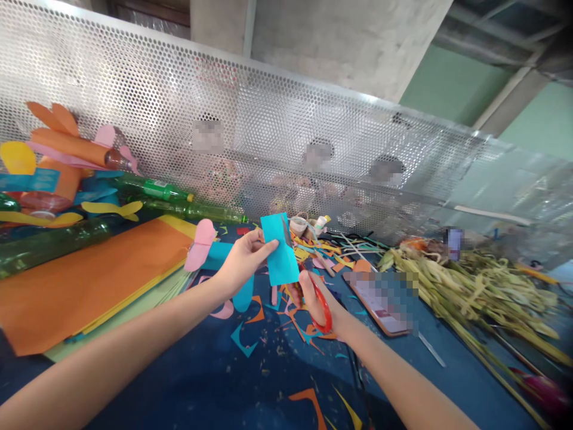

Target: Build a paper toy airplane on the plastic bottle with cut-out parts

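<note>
My left hand [251, 257] pinches a folded blue paper [282, 260] between thumb and fingers, holding it upright above the table. My right hand [316, 298] is closed round red-handled scissors [323, 310]. Their blades meet the right side of the paper, and a dark blade shows near its upper right edge; how far they cut into it I cannot tell. Below my hands, paper scraps [246, 340] in blue, orange and pink lie scattered on the dark blue table [201, 382]. A pink paper shape [200, 245] lies left of my left hand.
Orange paper sheets [98, 280] are stacked at left, with green bottles [156, 190] and a paper-covered bottle [71, 146] behind. At right lie a phone [380, 304] and dried husks [483, 298]. A perforated metal panel [268, 119] borders the back, with people blurred behind it.
</note>
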`<state>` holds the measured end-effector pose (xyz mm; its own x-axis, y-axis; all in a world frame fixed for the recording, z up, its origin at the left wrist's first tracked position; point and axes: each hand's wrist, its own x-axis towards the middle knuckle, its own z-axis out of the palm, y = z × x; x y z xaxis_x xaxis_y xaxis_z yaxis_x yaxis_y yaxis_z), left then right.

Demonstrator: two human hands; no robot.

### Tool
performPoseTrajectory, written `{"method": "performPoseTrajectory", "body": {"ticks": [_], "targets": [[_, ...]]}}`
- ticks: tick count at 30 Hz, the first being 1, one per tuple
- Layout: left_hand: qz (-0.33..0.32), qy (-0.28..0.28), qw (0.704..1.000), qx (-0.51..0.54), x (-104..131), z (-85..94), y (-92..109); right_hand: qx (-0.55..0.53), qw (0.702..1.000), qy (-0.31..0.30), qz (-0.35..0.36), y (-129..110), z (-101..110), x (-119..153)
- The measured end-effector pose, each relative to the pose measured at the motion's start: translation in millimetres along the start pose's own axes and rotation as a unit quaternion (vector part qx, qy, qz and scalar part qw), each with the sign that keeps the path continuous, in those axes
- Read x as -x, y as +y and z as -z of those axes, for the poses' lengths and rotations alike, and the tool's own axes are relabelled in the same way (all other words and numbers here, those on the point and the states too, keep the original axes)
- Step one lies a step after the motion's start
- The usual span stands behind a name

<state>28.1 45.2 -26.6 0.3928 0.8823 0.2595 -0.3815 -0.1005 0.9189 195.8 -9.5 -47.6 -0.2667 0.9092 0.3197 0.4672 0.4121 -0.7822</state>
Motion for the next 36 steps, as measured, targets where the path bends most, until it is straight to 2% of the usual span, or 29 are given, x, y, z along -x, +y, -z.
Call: {"method": "performPoseTrajectory", "body": {"ticks": [12, 18, 21, 24, 27, 33, 36], "targets": [[0.009, 0.013, 1.0, -0.003, -0.6, 2.1, 2.0, 0.055, 0.998, -0.015, 0.0, 4.7, 5.9, -0.4], [0.003, -0.008, 1.0, 0.024, -0.7, 0.3, 3.0, 0.063, 0.998, -0.005, -0.002, -4.1, 5.0, -0.3], [0.0, 0.011, 1.0, 0.003, -1.4, 0.3, 7.9, 0.059, 0.998, -0.004, -0.01, -9.3, 4.5, 0.5], [-0.006, 0.032, 0.999, -0.03, -2.7, 2.8, 12.9, 0.041, 0.999, -0.02, -0.009, -11.3, 4.6, 0.7], [-0.006, 0.027, 0.999, -0.031, -4.2, 5.8, 13.6, 0.005, 0.999, -0.045, -0.009, -10.1, 4.2, 0.5], [0.03, -0.011, 0.997, 0.077, -6.5, 7.5, 3.7, -0.059, 0.995, -0.068, -0.029, -4.9, 3.6, -0.1], [0.051, -0.02, 0.991, 0.118, -6.8, 7.5, 0.9, -0.131, 0.986, -0.098, -0.041, -4.6, 5.7, 0.3]]}}
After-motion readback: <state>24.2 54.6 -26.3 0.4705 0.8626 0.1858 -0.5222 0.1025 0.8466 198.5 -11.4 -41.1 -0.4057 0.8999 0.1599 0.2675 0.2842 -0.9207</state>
